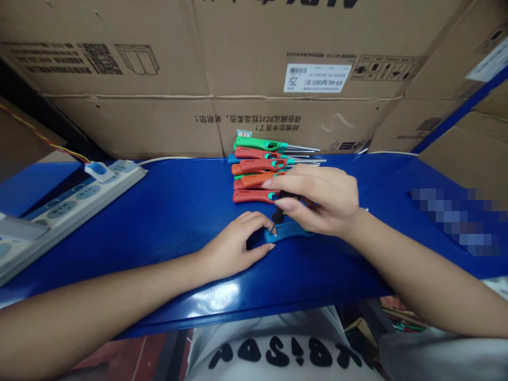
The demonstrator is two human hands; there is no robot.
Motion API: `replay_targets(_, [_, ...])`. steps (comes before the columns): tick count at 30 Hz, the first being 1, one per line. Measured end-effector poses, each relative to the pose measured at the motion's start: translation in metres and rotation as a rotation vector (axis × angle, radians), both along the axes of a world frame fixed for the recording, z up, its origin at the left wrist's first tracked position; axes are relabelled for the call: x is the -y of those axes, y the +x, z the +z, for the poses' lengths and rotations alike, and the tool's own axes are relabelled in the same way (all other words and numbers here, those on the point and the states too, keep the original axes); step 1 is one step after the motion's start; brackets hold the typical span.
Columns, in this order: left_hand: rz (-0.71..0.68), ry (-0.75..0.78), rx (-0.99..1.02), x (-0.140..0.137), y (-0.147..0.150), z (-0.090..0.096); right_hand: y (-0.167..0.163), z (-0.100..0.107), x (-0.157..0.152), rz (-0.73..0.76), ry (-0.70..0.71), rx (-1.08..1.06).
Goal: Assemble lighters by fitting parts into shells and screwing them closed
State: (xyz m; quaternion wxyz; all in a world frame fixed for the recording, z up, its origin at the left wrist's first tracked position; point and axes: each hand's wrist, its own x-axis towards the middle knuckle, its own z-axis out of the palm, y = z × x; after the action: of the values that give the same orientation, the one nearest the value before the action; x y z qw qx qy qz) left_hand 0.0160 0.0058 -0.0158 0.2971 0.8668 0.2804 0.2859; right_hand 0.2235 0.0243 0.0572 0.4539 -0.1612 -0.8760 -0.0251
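Note:
A blue long-nosed lighter [289, 231] lies on the blue tabletop, its handle end to the left. My left hand [238, 244] pinches that end between thumb and fingers. Above it, my right hand [323, 198] is closed around a small black-handled screwdriver [279, 213], its thin shaft pointing down at the end of the blue lighter. Whether the tip sits in a screw is too small to tell. My right hand covers much of the lighter's right part. Just behind lies a stack of lighters, among them a green one [257, 143], an orange one [254, 181] and a red one [252, 196].
A large cardboard box [159, 116] stands along the back of the table [178, 196]. At the left lies a white power strip [71, 206] with a plug [100, 171] and wires. A small number tag [243, 134] is at the stack's back. A blurred patch [456, 219] is at right.

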Motion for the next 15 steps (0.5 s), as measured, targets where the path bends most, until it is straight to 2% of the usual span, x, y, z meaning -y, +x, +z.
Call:
replay_targets(3, [-0.002,0.002,-0.006,0.0001,-0.0002,0.0005,-0.0005,0.0021,0.0026,0.083,-0.293,0.025])
replay_targets(5, [-0.003,-0.006,-0.007,0.0001,-0.0005,0.0001,-0.0017,0.004,0.0035,0.118,-0.413,-0.001])
replay_targets(7, [0.0,-0.015,-0.005,-0.0001,-0.0008,-0.0011,-0.0022,0.0062,0.0035,0.1,-0.371,-0.032])
replay_targets(12, [0.021,-0.009,0.014,-0.001,-0.0009,-0.0042,-0.0008,0.0094,0.0049,-0.066,-0.13,0.008])
replay_targets(15, [0.021,-0.01,0.01,-0.0009,-0.0007,-0.0034,-0.0005,0.0082,0.0073,-0.153,-0.083,0.05])
